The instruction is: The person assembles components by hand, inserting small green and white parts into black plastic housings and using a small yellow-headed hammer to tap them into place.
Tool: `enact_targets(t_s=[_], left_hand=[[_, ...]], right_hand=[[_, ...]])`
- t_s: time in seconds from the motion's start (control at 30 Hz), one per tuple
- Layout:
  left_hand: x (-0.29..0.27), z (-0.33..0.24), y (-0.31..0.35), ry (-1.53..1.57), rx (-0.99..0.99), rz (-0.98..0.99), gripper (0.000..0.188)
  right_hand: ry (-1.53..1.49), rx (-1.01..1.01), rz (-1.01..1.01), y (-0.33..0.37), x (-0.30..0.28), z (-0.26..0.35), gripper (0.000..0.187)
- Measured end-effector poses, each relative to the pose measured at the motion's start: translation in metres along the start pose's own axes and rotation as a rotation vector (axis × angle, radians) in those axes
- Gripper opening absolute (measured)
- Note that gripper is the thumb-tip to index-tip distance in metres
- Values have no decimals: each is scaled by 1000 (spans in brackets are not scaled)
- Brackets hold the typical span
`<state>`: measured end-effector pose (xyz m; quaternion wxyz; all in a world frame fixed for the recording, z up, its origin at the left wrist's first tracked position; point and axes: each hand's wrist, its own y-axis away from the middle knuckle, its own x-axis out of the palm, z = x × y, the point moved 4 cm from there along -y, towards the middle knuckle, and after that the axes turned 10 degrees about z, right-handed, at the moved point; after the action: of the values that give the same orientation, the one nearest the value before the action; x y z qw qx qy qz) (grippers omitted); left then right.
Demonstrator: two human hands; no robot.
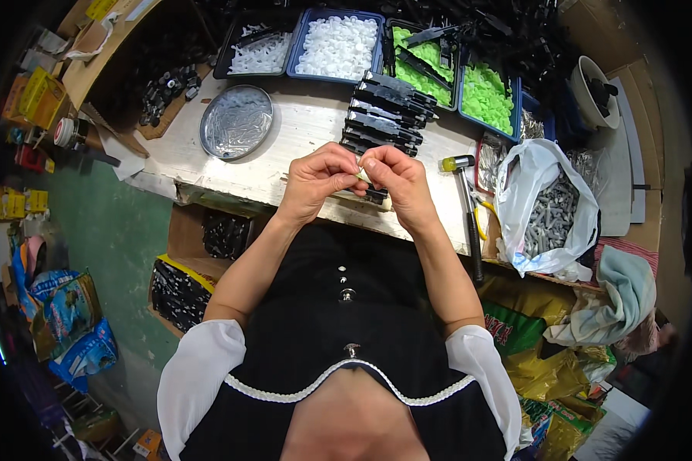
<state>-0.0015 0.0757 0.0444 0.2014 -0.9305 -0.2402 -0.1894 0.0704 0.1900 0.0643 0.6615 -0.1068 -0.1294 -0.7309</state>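
Both hands meet at the front edge of the white worktable, over a small pale piece (362, 176) that looks whitish with a hint of green. Thumb and fingers of my left hand (315, 183) pinch it from one side. From the other side my right hand (400, 184) closes its fingertips on it too. The fingers cover most of the piece, so its exact kind cannot be made out. Just beyond my hands lies a row of black plastic parts (387, 115), laid side by side and reaching back toward the trays.
Behind stand a blue tray (291, 63) of white plastic parts and another blue tray (480, 125) of green ones. A round metal tin (237, 123) is left. At right lie a hammer (470, 215), yellow-handled pliers (481, 223) and a white plastic bag (515, 200) of grey parts.
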Motion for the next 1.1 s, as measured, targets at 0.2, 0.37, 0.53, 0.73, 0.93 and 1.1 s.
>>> enact_targets(t_s=[0.2, 0.37, 0.53, 0.73, 0.93, 1.1], left_hand=[[-5, 0, 3, -67, -2, 17, 9], [-7, 1, 5, -74, -54, -29, 10], [-5, -6, 4, -349, 52, -21, 9], [-23, -16, 9, -831, -13, 37, 15], [-31, 2, 23, -1191, -53, 131, 28], [-33, 12, 20, -1219, -88, 152, 29]], right_hand=[[448, -154, -32, 2, 8, 8, 10], [1066, -516, -151, 7, 6, 13, 8], [1124, -531, -122, 11, 12, 11, 11], [1354, -519, -73, 15, 5, -7, 14], [1419, -458, -37, 11, 10, -29, 13], [1405, -401, -27, 6, 7, -37, 14]])
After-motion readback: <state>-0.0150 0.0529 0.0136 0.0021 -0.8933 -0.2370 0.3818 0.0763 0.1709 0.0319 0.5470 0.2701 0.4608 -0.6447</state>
